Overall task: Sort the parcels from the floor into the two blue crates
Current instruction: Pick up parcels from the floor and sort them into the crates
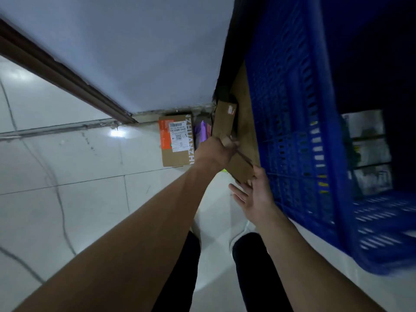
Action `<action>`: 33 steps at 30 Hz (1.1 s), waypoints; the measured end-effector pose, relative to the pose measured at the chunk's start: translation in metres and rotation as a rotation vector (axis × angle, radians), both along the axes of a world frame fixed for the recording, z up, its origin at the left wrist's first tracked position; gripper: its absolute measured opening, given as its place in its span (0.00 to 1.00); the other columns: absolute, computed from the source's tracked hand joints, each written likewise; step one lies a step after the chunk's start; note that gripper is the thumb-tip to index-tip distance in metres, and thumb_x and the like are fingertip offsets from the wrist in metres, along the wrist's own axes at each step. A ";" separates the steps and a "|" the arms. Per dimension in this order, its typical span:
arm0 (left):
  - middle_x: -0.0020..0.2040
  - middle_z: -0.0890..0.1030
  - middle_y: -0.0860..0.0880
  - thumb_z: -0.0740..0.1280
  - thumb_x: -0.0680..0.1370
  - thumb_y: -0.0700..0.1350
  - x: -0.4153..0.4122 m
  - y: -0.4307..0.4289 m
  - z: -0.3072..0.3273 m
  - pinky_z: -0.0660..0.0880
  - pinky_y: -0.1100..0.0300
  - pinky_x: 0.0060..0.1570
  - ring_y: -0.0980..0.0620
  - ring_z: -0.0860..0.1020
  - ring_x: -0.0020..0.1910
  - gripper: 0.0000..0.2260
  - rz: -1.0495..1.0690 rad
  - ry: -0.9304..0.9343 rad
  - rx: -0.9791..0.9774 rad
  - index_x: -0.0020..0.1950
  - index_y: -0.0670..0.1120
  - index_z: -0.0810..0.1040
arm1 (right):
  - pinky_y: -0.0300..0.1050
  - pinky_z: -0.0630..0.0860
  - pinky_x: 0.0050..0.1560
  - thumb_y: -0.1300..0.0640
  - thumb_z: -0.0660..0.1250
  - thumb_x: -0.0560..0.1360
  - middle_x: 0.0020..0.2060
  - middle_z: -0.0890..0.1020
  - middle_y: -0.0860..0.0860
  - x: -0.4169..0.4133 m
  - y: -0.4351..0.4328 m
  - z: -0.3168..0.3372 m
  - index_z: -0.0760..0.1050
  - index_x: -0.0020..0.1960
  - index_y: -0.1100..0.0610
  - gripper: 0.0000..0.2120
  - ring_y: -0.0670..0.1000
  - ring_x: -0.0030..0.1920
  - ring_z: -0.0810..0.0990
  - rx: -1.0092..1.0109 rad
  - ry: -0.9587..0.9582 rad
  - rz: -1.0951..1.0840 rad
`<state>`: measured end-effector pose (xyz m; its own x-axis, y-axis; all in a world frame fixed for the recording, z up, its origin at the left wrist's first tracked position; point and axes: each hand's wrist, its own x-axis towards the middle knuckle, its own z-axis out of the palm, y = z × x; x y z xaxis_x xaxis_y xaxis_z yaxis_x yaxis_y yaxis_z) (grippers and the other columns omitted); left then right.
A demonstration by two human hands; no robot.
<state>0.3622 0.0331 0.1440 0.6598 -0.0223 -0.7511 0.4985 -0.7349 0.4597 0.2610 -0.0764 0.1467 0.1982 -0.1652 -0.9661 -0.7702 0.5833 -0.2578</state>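
gripping a cardboard parcel (239, 166), left hand (215, 152) grip closed, right hand (256, 194) open beneath

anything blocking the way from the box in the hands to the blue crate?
The blue crate's slatted side wall stands between them: the cardboard box, gripped by the left hand with the right hand open under its near end, sits low beside that wall. It likely has to go up over the rim. Nothing else visibly intervenes.
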 end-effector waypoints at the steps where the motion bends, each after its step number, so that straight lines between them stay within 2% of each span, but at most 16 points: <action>1: 0.45 0.79 0.45 0.65 0.78 0.62 -0.004 0.002 0.021 0.76 0.55 0.47 0.43 0.80 0.48 0.22 0.005 0.008 -0.006 0.49 0.42 0.79 | 0.48 0.75 0.57 0.35 0.62 0.75 0.61 0.81 0.49 -0.003 0.001 0.019 0.76 0.67 0.48 0.26 0.52 0.55 0.85 -0.008 -0.003 0.020; 3: 0.47 0.82 0.44 0.65 0.77 0.61 -0.015 0.008 0.057 0.81 0.53 0.50 0.44 0.82 0.48 0.23 0.071 0.035 -0.044 0.53 0.40 0.80 | 0.49 0.74 0.59 0.34 0.61 0.76 0.60 0.82 0.49 -0.007 0.004 0.057 0.77 0.66 0.48 0.26 0.52 0.55 0.84 -0.018 -0.030 0.051; 7: 0.47 0.84 0.43 0.66 0.75 0.59 -0.030 0.026 0.142 0.82 0.54 0.43 0.45 0.83 0.44 0.22 0.240 0.049 -0.088 0.53 0.41 0.82 | 0.50 0.74 0.60 0.35 0.59 0.78 0.58 0.83 0.50 -0.016 0.016 0.138 0.76 0.67 0.49 0.26 0.52 0.56 0.84 -0.027 -0.067 0.080; 9: 0.47 0.83 0.43 0.67 0.75 0.58 -0.035 0.036 0.183 0.84 0.52 0.45 0.46 0.83 0.44 0.21 0.312 0.050 -0.124 0.54 0.40 0.81 | 0.51 0.75 0.61 0.36 0.60 0.78 0.56 0.83 0.50 -0.022 0.023 0.177 0.75 0.68 0.50 0.25 0.52 0.55 0.84 -0.025 -0.102 0.082; 15: 0.50 0.83 0.41 0.74 0.73 0.53 -0.046 0.065 0.282 0.84 0.46 0.46 0.43 0.84 0.49 0.16 0.465 0.072 -0.310 0.50 0.41 0.80 | 0.49 0.79 0.52 0.37 0.62 0.79 0.58 0.83 0.54 -0.032 0.034 0.271 0.75 0.69 0.53 0.25 0.54 0.54 0.85 0.003 -0.188 0.078; 18: 0.53 0.84 0.40 0.74 0.74 0.48 -0.055 0.075 0.312 0.84 0.48 0.49 0.41 0.84 0.51 0.14 0.497 0.098 -0.382 0.53 0.39 0.80 | 0.49 0.79 0.51 0.41 0.63 0.81 0.59 0.83 0.55 -0.033 0.029 0.309 0.76 0.68 0.54 0.22 0.54 0.56 0.83 0.021 -0.248 0.077; 22: 0.55 0.84 0.41 0.72 0.75 0.43 -0.061 0.075 0.348 0.83 0.49 0.52 0.43 0.84 0.47 0.11 0.485 0.099 -0.493 0.55 0.40 0.80 | 0.50 0.79 0.57 0.49 0.69 0.79 0.48 0.85 0.53 -0.024 0.014 0.356 0.79 0.54 0.55 0.10 0.51 0.50 0.83 -0.040 -0.305 0.099; 25: 0.55 0.84 0.41 0.71 0.76 0.42 -0.060 0.070 0.371 0.83 0.53 0.50 0.43 0.84 0.51 0.07 0.467 0.075 -0.534 0.53 0.43 0.80 | 0.46 0.80 0.50 0.53 0.71 0.79 0.52 0.85 0.55 -0.023 0.010 0.376 0.76 0.60 0.58 0.13 0.51 0.51 0.84 -0.119 -0.358 0.155; 28: 0.50 0.83 0.43 0.70 0.77 0.40 -0.055 0.059 0.386 0.83 0.56 0.45 0.46 0.84 0.45 0.05 0.441 0.050 -0.560 0.52 0.43 0.79 | 0.49 0.81 0.53 0.55 0.72 0.78 0.57 0.83 0.57 -0.026 0.006 0.391 0.75 0.63 0.59 0.16 0.54 0.56 0.83 -0.191 -0.404 0.153; 31: 0.51 0.84 0.42 0.72 0.76 0.41 -0.050 0.040 0.393 0.81 0.59 0.40 0.50 0.83 0.43 0.09 0.367 0.030 -0.559 0.55 0.43 0.79 | 0.50 0.80 0.54 0.58 0.70 0.79 0.52 0.85 0.54 -0.031 -0.006 0.406 0.77 0.56 0.56 0.07 0.51 0.50 0.84 -0.223 -0.447 0.115; 33: 0.52 0.84 0.43 0.73 0.76 0.44 -0.048 0.023 0.395 0.82 0.55 0.45 0.50 0.83 0.43 0.11 0.317 0.025 -0.559 0.56 0.43 0.79 | 0.51 0.80 0.55 0.58 0.69 0.79 0.49 0.86 0.52 -0.035 -0.017 0.410 0.78 0.54 0.54 0.04 0.49 0.47 0.84 -0.224 -0.474 0.062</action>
<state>0.3145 0.0562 0.5390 0.6807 -0.2216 -0.6982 0.6682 -0.2029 0.7158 0.2259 -0.0938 0.5564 0.6212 -0.3313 -0.7101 -0.5701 0.4307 -0.6997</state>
